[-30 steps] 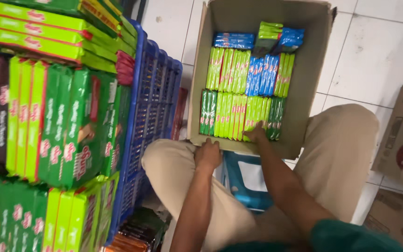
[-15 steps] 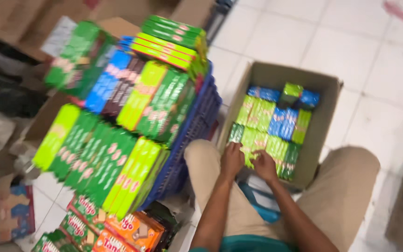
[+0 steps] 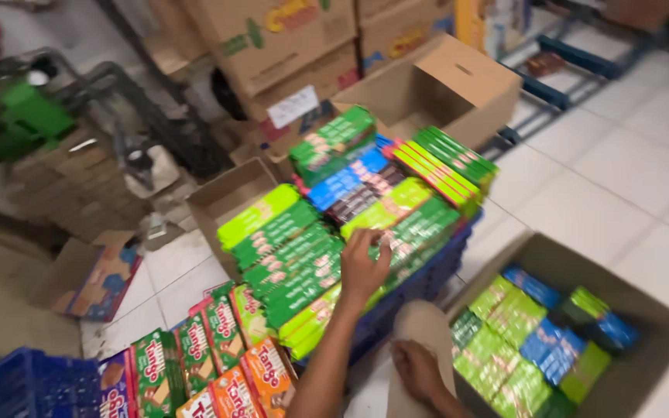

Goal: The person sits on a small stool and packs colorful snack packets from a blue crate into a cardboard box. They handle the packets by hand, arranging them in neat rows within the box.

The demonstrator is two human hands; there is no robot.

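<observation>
A person's left hand (image 3: pixel 363 267) closes its fingers over green wafer packs (image 3: pixel 303 267) stacked on a blue crate (image 3: pixel 420 282); the right hand (image 3: pixel 416 370) rests loosely open on a knee; a careless pull could topple neighbouring stacks.

Stockroom, stacked cardboard cartons (image 3: pixel 272 39), snack packs (image 3: pixel 303 255), crates (image 3: pixel 420 286)

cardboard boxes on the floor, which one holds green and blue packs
The open box at lower right, beside the right hand. The empty open box stands behind the blue crate.
</observation>
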